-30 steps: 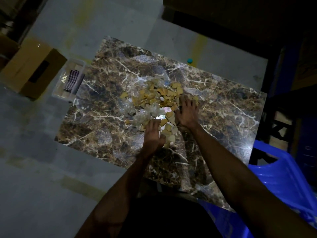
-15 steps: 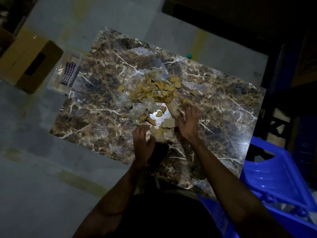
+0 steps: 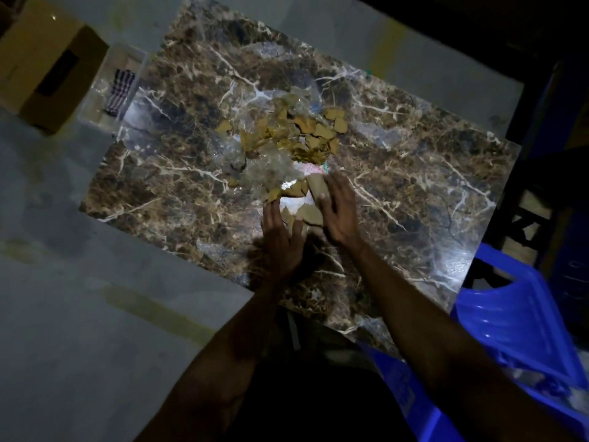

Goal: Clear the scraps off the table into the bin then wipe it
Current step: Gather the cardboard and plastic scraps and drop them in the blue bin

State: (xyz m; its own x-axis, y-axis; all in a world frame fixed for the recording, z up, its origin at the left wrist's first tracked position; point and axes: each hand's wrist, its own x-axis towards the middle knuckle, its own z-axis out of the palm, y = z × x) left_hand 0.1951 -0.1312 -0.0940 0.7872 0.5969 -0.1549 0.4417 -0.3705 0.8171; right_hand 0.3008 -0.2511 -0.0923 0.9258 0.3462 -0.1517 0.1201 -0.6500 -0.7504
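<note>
Head view: the scraps (image 3: 287,138) mostly lie heaped on the table (image 3: 414,186) beyond both hands, so clearing has barely begun and wiping waits. Left hand (image 3: 280,237) and right hand (image 3: 339,212), fingers nearly straight, cup a few pieces between them. Blue bin (image 3: 510,314) stands just right of the right forearm, past the table's near edge, with open tabletop between

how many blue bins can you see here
1, as far as shows: the blue bin at the lower right, beside the marble table's near right corner. Its lower part runs out of view.
</note>
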